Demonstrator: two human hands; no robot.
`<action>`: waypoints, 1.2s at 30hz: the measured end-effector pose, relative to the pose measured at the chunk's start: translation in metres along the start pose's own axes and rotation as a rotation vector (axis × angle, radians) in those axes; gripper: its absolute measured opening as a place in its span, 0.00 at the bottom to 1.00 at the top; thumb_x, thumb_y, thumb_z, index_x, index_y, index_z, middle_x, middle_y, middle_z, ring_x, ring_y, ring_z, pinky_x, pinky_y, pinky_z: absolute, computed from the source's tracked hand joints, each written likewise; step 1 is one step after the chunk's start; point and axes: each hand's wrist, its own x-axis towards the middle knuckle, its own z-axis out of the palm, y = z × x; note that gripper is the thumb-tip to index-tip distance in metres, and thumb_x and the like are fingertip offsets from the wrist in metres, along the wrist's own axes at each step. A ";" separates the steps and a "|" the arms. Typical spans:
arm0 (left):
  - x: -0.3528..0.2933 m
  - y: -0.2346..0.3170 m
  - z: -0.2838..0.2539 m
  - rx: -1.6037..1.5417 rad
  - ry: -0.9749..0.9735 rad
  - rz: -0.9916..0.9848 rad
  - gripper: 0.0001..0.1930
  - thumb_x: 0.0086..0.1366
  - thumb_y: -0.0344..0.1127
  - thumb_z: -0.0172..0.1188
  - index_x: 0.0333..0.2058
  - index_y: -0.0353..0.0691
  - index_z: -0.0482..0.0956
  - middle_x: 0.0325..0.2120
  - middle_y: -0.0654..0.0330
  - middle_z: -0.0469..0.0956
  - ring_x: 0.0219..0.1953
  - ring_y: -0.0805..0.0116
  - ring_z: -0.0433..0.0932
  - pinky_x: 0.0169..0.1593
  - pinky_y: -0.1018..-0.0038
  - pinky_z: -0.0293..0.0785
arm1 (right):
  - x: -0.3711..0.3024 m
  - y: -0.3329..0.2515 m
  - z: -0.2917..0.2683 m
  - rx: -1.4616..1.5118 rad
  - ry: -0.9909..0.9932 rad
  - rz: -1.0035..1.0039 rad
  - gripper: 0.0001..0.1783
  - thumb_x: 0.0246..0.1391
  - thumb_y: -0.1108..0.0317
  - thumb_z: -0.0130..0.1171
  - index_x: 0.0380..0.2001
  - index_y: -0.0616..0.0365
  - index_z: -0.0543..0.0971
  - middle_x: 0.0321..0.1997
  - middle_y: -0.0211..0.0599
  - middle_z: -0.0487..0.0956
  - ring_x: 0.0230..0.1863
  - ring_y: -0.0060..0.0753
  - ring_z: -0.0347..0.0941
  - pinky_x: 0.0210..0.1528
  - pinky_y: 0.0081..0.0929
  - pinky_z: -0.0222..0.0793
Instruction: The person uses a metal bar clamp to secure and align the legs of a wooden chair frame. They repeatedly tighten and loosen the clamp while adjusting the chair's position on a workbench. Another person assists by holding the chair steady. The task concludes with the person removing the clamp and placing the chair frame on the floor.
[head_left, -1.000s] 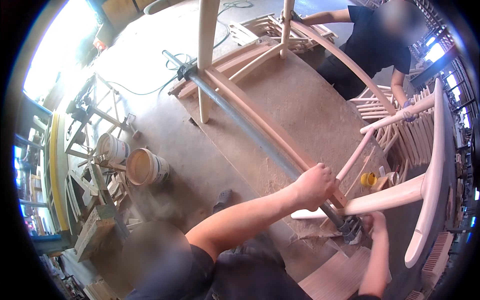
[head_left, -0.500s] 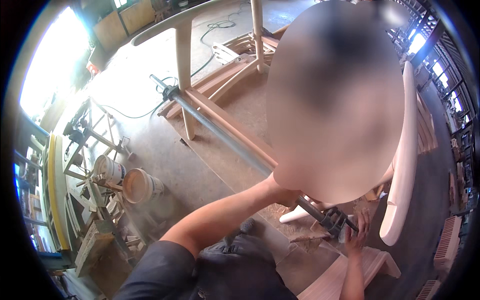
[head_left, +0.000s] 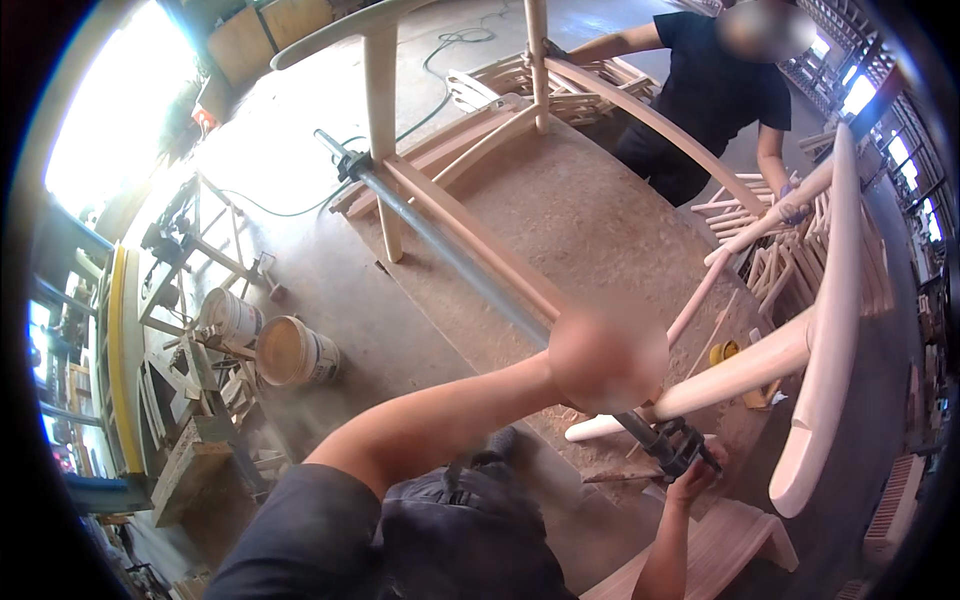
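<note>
A pale wooden chair frame [head_left: 470,235] lies on a dusty workbench [head_left: 610,220]. A long grey pipe clamp [head_left: 450,255] runs along its side rail. My left hand [head_left: 605,362] is blurred and sits closed around the clamp's bar and the rail beside it. My right hand [head_left: 695,478] grips the black screw handle [head_left: 680,448] at the clamp's near end. The chair's curved back rail [head_left: 830,330] stands at the right, joined to a round leg [head_left: 730,375].
A person in a black shirt [head_left: 710,90] stands across the bench, one hand on a spindle [head_left: 775,215]. Stacked chair parts [head_left: 790,265] lie at the right. Two buckets [head_left: 290,352] and wooden frames [head_left: 190,260] stand on the floor at the left. A cable [head_left: 440,60] trails beyond.
The view has swung, so the chair frame sits further right and lower in the picture. Both my hands stay on the clamp's near end.
</note>
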 end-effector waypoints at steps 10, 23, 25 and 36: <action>-0.005 -0.003 0.011 -0.068 0.110 -0.021 0.13 0.48 0.33 0.64 0.35 0.43 0.78 0.32 0.63 0.77 0.42 0.60 0.76 0.49 0.66 0.69 | 0.065 -0.102 -0.089 0.454 -0.435 1.348 0.33 0.65 0.31 0.49 0.22 0.47 0.60 0.15 0.28 0.61 0.15 0.33 0.61 0.17 0.36 0.61; 0.014 0.007 0.002 0.155 -0.325 -0.127 0.22 0.42 0.37 0.70 0.39 0.42 0.75 0.36 0.56 0.77 0.48 0.55 0.77 0.56 0.60 0.72 | -0.001 -0.086 -0.056 -0.451 0.012 -0.159 0.32 0.53 0.63 0.74 0.57 0.62 0.72 0.31 0.33 0.75 0.32 0.38 0.73 0.40 0.39 0.72; 0.009 -0.002 0.017 0.196 -0.230 -0.093 0.17 0.45 0.36 0.70 0.35 0.44 0.77 0.34 0.59 0.77 0.44 0.56 0.78 0.51 0.62 0.74 | 0.013 -0.080 -0.057 -0.506 0.072 -0.304 0.28 0.54 0.59 0.74 0.52 0.61 0.74 0.36 0.36 0.76 0.36 0.42 0.74 0.44 0.42 0.73; 0.001 -0.006 0.024 0.181 -0.217 -0.094 0.22 0.43 0.35 0.73 0.38 0.41 0.76 0.36 0.57 0.77 0.46 0.56 0.77 0.55 0.62 0.74 | 0.039 -0.083 -0.027 -0.199 0.145 -0.479 0.14 0.71 0.65 0.47 0.47 0.65 0.75 0.47 0.48 0.81 0.48 0.53 0.81 0.56 0.51 0.75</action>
